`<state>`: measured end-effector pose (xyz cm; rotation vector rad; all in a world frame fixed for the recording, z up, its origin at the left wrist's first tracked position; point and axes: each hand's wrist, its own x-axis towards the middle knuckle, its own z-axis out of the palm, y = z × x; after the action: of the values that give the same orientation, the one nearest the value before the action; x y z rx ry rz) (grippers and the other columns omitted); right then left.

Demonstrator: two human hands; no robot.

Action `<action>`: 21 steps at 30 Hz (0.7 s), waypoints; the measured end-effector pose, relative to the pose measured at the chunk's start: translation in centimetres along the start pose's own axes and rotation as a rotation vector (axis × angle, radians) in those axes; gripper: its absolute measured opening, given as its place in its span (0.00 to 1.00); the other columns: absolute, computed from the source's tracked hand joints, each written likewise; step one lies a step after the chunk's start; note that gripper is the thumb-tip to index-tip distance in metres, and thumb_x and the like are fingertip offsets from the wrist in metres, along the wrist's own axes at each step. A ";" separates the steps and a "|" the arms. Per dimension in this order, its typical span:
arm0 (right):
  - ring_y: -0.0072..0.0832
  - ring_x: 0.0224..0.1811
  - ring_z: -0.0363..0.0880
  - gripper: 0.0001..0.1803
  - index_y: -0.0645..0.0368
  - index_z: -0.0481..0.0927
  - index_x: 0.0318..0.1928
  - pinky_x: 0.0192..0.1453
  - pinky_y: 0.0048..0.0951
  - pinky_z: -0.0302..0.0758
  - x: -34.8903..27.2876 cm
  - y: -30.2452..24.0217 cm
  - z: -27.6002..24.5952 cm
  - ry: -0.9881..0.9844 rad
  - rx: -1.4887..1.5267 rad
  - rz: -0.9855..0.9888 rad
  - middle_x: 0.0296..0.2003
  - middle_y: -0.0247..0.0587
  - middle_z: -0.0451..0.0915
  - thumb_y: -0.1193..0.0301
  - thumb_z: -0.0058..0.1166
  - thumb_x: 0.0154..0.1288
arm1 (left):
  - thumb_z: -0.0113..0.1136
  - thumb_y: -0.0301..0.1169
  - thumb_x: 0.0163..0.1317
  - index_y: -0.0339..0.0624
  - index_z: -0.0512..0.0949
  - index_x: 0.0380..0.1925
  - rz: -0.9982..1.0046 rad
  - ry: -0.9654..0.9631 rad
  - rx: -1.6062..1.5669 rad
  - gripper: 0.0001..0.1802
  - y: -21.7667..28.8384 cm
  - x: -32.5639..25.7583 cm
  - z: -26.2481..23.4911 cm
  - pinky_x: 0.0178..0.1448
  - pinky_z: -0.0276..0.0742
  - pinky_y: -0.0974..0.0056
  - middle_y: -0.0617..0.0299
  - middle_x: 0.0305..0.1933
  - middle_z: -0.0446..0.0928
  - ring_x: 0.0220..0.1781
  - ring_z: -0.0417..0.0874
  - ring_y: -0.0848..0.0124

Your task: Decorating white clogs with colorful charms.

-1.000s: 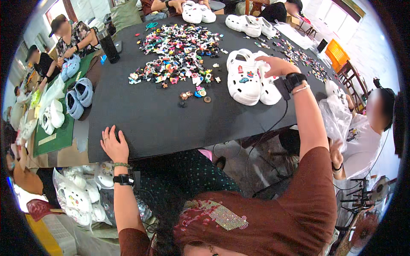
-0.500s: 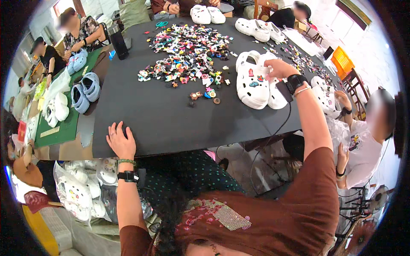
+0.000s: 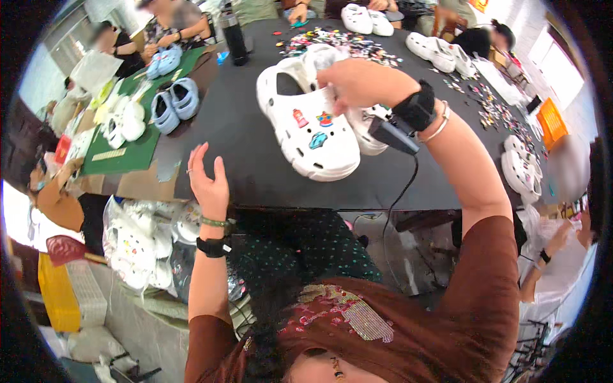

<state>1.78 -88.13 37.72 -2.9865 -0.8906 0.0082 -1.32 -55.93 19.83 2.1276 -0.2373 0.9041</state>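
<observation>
A pair of white foam clogs is lifted over the dark table (image 3: 242, 182) in my right hand (image 3: 361, 83), whose fingers close on their inner upper edges. The front clog (image 3: 335, 156) faces me tilted, toe down, with a few colourful charms on its top, a blue car-shaped one among them. Behind my wrist, the second clog (image 3: 367, 140) is partly hidden and carries charms too. My left hand (image 3: 209, 185) is held up at the near table edge, left of the clogs, its fingers apart and nothing in it.
A heap of small coloured charms (image 3: 338, 43) lies behind the clogs. Blue-grey clogs (image 3: 175, 107) sit at left beside a green mat (image 3: 118, 165), near a black bottle (image 3: 234, 41). More white clogs (image 3: 522, 169) stand at right. Co-workers sit around the table. A cable hangs from my right wrist.
My right hand has picked the white clogs up off the table and brought them left and closer to me. My left hand has risen from the tabletop. The view has shifted.
</observation>
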 end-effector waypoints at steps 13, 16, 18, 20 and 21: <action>0.47 0.43 0.81 0.32 0.53 0.74 0.56 0.45 0.45 0.77 9.3 -7.3 10.3 0.148 0.228 -0.248 0.42 0.55 0.79 0.69 0.67 0.46 | 0.70 0.37 0.50 0.36 0.73 0.51 0.296 -0.375 0.187 0.29 3.9 2.0 -1.2 0.56 0.70 0.54 0.46 0.48 0.76 0.51 0.75 0.49; 0.46 0.53 0.75 0.34 0.56 0.71 0.60 0.61 0.40 0.71 7.5 -4.6 9.3 0.271 0.472 -0.225 0.51 0.51 0.77 0.72 0.64 0.50 | 0.70 0.39 0.50 0.36 0.72 0.52 0.221 -0.395 0.123 0.31 3.7 3.2 -1.1 0.47 0.75 0.53 0.45 0.38 0.79 0.44 0.79 0.48; 0.45 0.47 0.78 0.21 0.59 0.78 0.50 0.51 0.41 0.75 5.0 -3.0 8.2 0.463 0.300 -0.172 0.47 0.50 0.78 0.73 0.62 0.53 | 0.70 0.41 0.52 0.38 0.70 0.57 0.081 -0.529 0.070 0.34 4.3 4.5 -0.8 0.40 0.76 0.58 0.47 0.35 0.80 0.34 0.82 0.58; 0.41 0.37 0.80 0.13 0.61 0.78 0.41 0.42 0.37 0.75 1.7 -2.8 7.6 0.386 0.390 -0.057 0.33 0.47 0.81 0.70 0.62 0.56 | 0.69 0.42 0.54 0.40 0.69 0.59 -0.058 -0.619 0.003 0.35 3.9 5.8 -0.3 0.39 0.76 0.60 0.49 0.35 0.80 0.32 0.83 0.62; 0.40 0.32 0.80 0.13 0.62 0.78 0.38 0.38 0.35 0.74 0.2 -3.2 7.5 0.306 0.452 0.026 0.26 0.45 0.80 0.68 0.63 0.56 | 0.68 0.43 0.56 0.42 0.68 0.61 -0.061 -0.685 0.049 0.35 3.6 6.6 0.0 0.39 0.76 0.62 0.50 0.36 0.80 0.31 0.82 0.65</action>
<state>0.08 -85.17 30.30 -2.4906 -0.7022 -0.2116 1.87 -57.53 26.45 2.4101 -0.4905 0.1155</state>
